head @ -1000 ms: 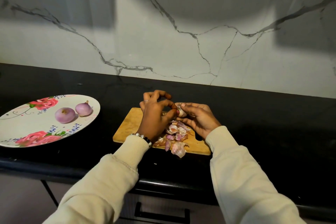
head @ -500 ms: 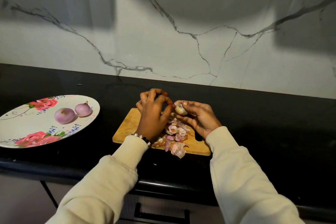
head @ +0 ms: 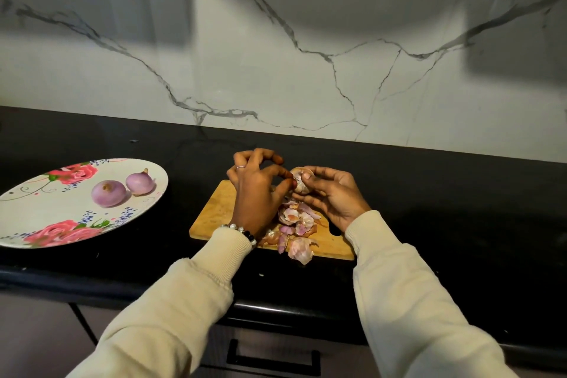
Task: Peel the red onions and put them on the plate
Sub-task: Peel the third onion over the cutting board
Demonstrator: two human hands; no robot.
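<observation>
Wooden cutting board (head: 214, 215) on black counter (head: 460, 199), marble backsplash (head: 306, 40) behind

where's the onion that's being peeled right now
In the head view it is centre frame: the onion is held in the right hand, above the cutting board's far edge, with the left hand pinching its skin.

Onion (head: 300, 182) between both hands.

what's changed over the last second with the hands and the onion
The right hand has lifted the onion slightly off the cutting board; the left hand keeps picking at its skin. The two peeled onions on the plate and the peel pile stayed put.
</observation>
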